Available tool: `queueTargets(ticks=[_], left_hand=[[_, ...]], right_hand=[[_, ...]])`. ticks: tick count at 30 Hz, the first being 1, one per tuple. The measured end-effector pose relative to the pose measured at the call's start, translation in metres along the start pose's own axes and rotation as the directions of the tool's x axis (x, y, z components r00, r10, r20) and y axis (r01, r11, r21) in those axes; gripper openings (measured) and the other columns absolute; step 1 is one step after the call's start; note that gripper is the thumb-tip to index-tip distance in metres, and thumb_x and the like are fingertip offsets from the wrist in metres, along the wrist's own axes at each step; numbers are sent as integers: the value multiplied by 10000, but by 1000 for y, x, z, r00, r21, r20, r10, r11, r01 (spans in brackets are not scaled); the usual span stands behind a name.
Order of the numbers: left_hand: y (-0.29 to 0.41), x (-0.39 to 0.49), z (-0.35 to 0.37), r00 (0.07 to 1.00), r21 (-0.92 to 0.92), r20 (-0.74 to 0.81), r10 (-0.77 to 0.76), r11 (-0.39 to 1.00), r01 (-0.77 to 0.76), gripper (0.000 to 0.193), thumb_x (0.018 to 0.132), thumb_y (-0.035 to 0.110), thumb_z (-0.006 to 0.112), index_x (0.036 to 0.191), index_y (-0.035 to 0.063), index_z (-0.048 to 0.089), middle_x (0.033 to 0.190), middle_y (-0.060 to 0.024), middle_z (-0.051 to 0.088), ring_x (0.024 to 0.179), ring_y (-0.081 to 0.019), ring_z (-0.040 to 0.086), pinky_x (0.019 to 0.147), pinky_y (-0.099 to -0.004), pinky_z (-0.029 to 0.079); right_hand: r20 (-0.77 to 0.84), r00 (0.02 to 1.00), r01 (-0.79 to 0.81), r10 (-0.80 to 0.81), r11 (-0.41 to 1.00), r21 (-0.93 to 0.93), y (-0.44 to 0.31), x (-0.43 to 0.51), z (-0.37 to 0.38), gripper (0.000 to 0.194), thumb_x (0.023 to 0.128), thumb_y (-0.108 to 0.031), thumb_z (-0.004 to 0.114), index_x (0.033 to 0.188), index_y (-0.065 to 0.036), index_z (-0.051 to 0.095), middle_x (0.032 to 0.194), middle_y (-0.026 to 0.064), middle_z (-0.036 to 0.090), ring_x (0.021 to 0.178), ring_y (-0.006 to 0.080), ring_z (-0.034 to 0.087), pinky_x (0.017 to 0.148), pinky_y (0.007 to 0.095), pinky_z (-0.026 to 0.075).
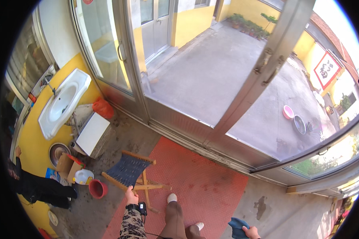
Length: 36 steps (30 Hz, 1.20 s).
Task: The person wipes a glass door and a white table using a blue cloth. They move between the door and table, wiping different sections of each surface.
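Note:
My left hand grips the near wooden rail of a folding stool with a dark blue woven seat. The stool's crossed wooden legs are spread, above or on a red floor mat; whether they touch it I cannot tell. At the lower right my right hand holds a folded blue cloth by its edge. A dark band with a small black device sits on my left wrist.
Ahead stand metal-framed glass doors with a raised sill. To the left are a white washbasin, a red bucket, a plastic jug and a cardboard box. A person in black is at the left wall.

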<state>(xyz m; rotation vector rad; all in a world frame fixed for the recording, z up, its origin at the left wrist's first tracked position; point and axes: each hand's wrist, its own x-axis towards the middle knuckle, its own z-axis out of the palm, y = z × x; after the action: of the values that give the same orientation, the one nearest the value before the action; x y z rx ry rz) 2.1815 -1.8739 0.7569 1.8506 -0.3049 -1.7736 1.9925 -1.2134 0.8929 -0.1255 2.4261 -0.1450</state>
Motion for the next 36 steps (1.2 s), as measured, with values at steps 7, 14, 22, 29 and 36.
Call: queueTargets(ticks=[7,14,22,29,36], left_hand=[[-20,-102,-2,975,349,129,180,912,-215,431,670,121,676,1048,99,470,864,-46,501,596,-167,469,456,-294,347],[-59,-129,-12,898,499,378,225,767,-402,412,661,23,634,1043,2,480,936,-111,522,729,-241,527,540,-381,431],[-140,-75,39,841,813,513,-170,410,-414,278,792,232,605,947,5,563,911,-90,560,807,-278,532,696,-448,454],[-215,-122,66,766,787,617,-182,118,-606,205,758,134,652,903,2,592,782,-67,557,690,-226,508,588,-399,434],[-291,-232,74,572,563,760,-309,-128,-816,211,755,135,660,910,4,599,774,-66,566,665,-220,508,569,-388,432]], right_hand=[[-367,930,57,31,972,227,145,-85,40,435,872,-431,532,877,-20,675,795,255,627,767,440,603,655,488,482],[-44,722,-624,691,676,392,275,-256,129,491,853,-446,542,1036,0,635,985,298,609,981,440,581,770,507,485],[230,356,-832,906,195,520,236,-427,288,620,737,-516,610,1027,31,639,1084,236,610,1057,327,578,901,363,453],[450,330,-838,830,38,545,190,-469,352,608,777,-518,600,1030,33,633,1095,242,601,1072,354,556,921,377,437],[471,388,-610,792,-163,776,259,-454,373,702,794,-472,600,1255,45,490,1270,267,487,1182,354,486,960,377,413]])
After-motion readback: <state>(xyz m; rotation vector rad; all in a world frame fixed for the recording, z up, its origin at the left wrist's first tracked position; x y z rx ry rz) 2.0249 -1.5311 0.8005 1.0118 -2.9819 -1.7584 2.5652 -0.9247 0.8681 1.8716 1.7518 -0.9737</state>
